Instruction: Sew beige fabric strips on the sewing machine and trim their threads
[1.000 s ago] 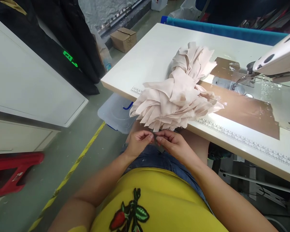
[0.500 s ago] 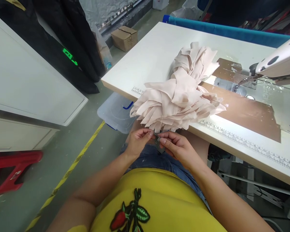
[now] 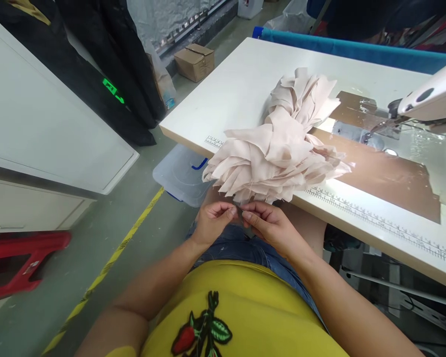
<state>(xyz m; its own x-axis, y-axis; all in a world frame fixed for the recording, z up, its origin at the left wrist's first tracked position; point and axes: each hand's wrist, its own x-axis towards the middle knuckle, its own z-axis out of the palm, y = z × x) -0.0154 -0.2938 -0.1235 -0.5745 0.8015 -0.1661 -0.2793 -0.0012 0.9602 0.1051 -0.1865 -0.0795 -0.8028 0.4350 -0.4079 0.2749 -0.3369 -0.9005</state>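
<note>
Over my lap, just below the table's front edge, both hands are pinched close together. My left hand (image 3: 214,221) has thumb and forefinger closed at the edge of a small dark grey piece (image 3: 240,214). On its other side my right hand (image 3: 267,222) grips the same piece between thumb and fingers. The piece is thin and mostly covered by my fingers, so its kind is unclear. Right above my fingertips, a bundle of pale pink fabric strips (image 3: 271,148) lies gathered in the middle, its frayed ends fanning over the table edge.
A white sewing machine (image 3: 434,99) stands at the right of the white table (image 3: 215,104), with brown sheet (image 3: 390,173) taped on the top and a printed ruler along its front edge. A lidded plastic bin (image 3: 180,173) sits below left. A red stool (image 3: 26,263) stands at far left.
The dark piece between my hands shows less now, more covered by my fingers. My hands have barely moved. The whole view has shifted slightly; the fabric bundle stays in place.
</note>
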